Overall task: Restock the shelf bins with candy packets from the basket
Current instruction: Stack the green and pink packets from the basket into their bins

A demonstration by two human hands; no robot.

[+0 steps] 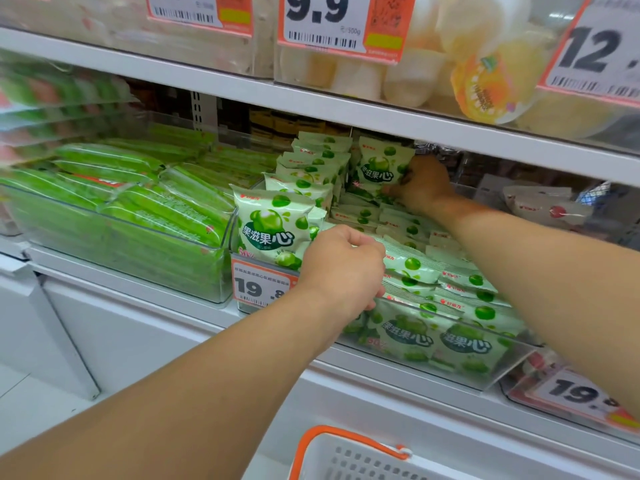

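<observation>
right hand point(424, 183) grips packet point(382, 164) under shelf edge point(450, 133)

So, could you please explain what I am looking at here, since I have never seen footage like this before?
There is no machine here: a person wears a camera on the head, looking forward and down at their own bare arms. The right hand reaches deep into the clear plastic shelf bin and holds an upright pale green candy packet with green fruit print in its grip. The left hand is curled at the bin's front among more such packets; what it pinches is hidden. Long bright green wrapped packets fill the neighbouring bin. The white basket with orange handle shows at the bottom edge.
</observation>
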